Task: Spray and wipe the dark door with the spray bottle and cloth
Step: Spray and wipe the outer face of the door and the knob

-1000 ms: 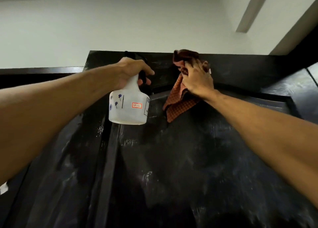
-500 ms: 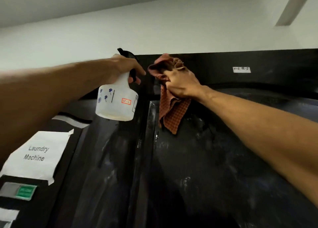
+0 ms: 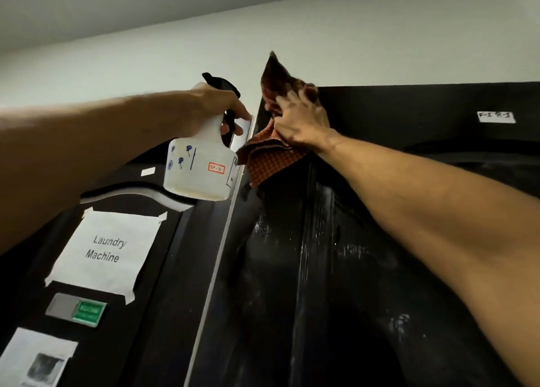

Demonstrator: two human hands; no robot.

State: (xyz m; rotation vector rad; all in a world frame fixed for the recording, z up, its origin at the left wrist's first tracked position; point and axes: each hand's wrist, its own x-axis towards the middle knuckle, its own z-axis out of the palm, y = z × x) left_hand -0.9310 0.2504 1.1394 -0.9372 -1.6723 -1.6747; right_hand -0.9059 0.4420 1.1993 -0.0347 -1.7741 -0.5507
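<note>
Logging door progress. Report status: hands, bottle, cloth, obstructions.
Left hand grips spray bottle, fingers at trigger. Right hand presses cloth against dark door, top corner. No obstruction visible.

Both your bare arms reach up and forward. Your left grip (image 3: 216, 109) is curled round the neck of the spray bottle (image 3: 198, 170), fingers hooked at the trigger and forearm nearly level. Your right grip (image 3: 301, 121) sits slightly higher, its back toward you, fingers spread and blurred, pressing on the cloth (image 3: 271, 164). That forearm slants up from the lower right.
</note>
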